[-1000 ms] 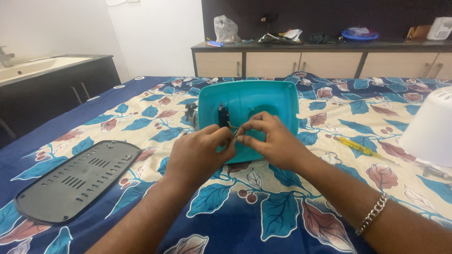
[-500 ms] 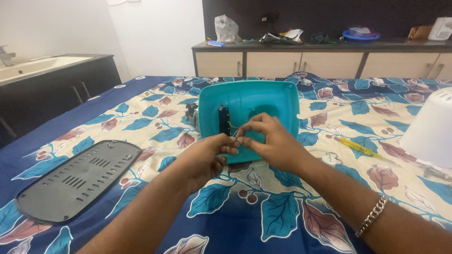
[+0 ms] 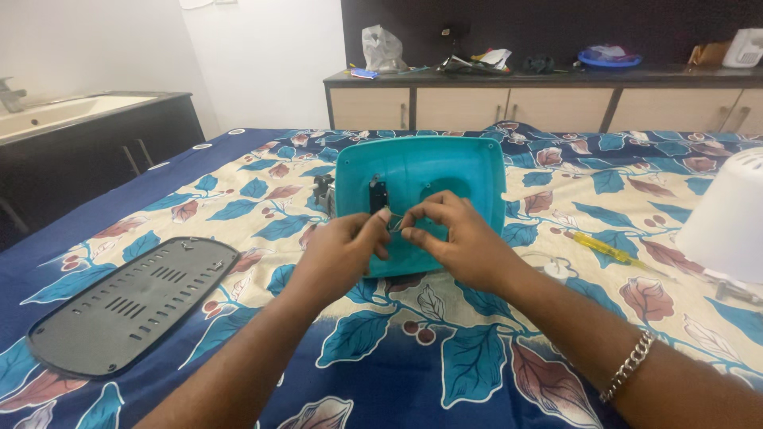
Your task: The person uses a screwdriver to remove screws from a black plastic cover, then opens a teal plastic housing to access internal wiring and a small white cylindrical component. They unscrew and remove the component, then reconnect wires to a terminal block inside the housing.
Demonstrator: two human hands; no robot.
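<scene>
Both hands meet over the open underside of a teal plastic appliance housing [image 3: 445, 171], which stands tilted on the leaf-patterned bedsheet [image 3: 493, 373] directly beyond the knuckles. The left hand [image 3: 338, 254] pinches with thumb and forefinger at a small thin part, apparently a wire or clip, too small to tell for certain; the right hand [image 3: 461, 242] pinches the same spot from the other side, so the fingertips of the two hands almost touch. Just above the left fingertips a small black component [image 3: 377, 195] sits fixed inside the housing.

As to progress, the housing already lies opened: its dark grey vented base plate [image 3: 127, 306] is off and lies flat well to the left of the left hand. The inside work looks to be in mid-course, I judge, with the fine part between the fingers not yet settled and the plate not refitted.

Counted: one teal housing, one grey base plate, one yellow-handled screwdriver [image 3: 604, 250] lying to the right of the right hand, one white domed cover [image 3: 727, 218] further right, and one small dark part [image 3: 322, 191] on the sheet just left of the housing. A chain bracelet [image 3: 628, 367] circles the right wrist.
</scene>
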